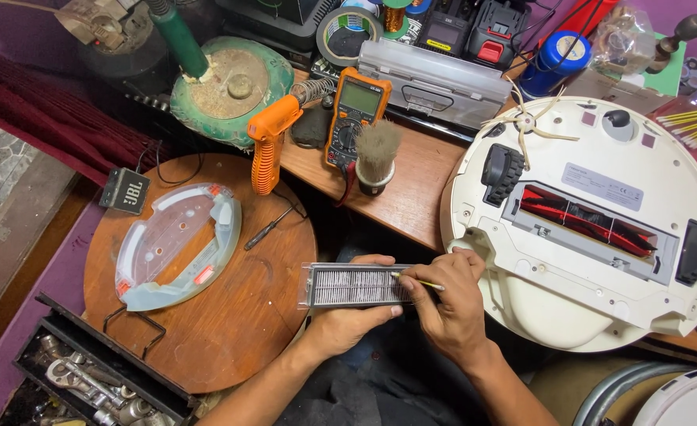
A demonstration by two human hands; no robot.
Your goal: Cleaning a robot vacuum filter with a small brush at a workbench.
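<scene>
Over the gap between the round wooden bench (230, 331) and the long bench (411, 189), from the head view, we are holding a rectangular pleated filter (355, 285) level in our left hand (348, 319), its fingers clamped along the filter's underside and near edge. Our right hand (451, 304) is pinching a thin yellow stick (418, 281) between thumb and forefinger, its tip touching the filter's right end. Just to the right, an upturned white robot vacuum (593, 229) is lying on the long bench, red roller brush (585, 221) showing. A clear tray (179, 244) is resting on the round bench.
</scene>
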